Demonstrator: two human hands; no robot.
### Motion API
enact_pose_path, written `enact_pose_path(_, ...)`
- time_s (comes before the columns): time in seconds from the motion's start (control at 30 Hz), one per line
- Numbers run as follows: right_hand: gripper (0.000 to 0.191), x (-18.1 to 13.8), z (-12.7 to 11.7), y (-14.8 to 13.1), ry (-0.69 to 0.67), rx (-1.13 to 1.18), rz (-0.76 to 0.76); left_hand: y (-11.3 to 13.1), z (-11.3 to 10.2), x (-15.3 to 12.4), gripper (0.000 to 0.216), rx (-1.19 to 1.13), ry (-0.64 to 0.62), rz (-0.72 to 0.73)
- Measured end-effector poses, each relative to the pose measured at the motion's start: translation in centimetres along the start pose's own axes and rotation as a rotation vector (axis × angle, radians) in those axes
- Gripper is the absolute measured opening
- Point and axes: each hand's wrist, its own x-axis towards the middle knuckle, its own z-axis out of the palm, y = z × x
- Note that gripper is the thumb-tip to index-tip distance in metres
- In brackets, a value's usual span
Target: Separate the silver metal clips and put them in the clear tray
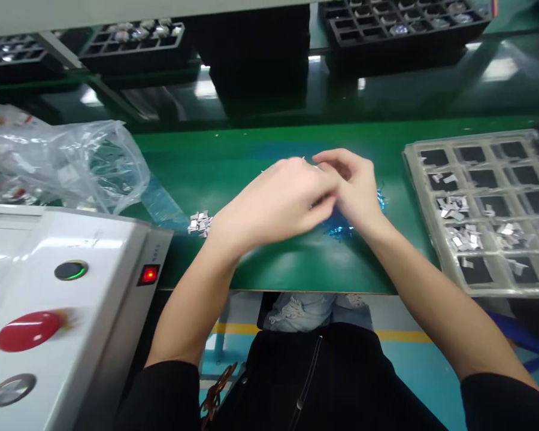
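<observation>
My left hand (pixel 273 200) and my right hand (pixel 354 188) meet above the middle of the green table (pixel 233 161), fingers pinched together around something small that I cannot make out; both are slightly blurred. Under my right hand lies a heap of blue film scraps (pixel 339 230). A small pile of silver parts (pixel 200 223) rests on the table left of my left forearm. A clear compartment tray (pixel 489 209) on the right holds several small silver pieces in some cells.
A white machine (pixel 63 299) with a red button, a lit red switch and a green-ringed button stands at the front left. A crumpled clear plastic bag (pixel 72 161) lies behind it. Black compartment trays (pixel 399 24) line the back.
</observation>
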Motion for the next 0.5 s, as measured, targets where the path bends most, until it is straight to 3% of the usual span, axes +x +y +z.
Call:
enact_pose_path(0.1,0.018,0.2,0.0,0.2,0.032,-0.019,-0.022,-5.2,2.5,-0.4,0.018,-0.287,0.169,-0.154)
enact_pose_path(0.2,0.018,-0.1,0.3,0.6,0.018,-0.146,-0.06,-8.2,4.8,-0.7,0.017,-0.43,0.265,-0.246)
enact_pose_path(0.3,0.02,-0.5,0.5,1.1,0.008,-0.301,-0.159,-9.1,6.0,-0.7,0.019,-0.506,0.279,-0.258)
enact_pose_path(0.5,0.01,-0.7,0.6,1.3,0.027,-0.412,-0.243,-8.1,5.8,-0.7,0.021,-0.52,0.336,-0.257)
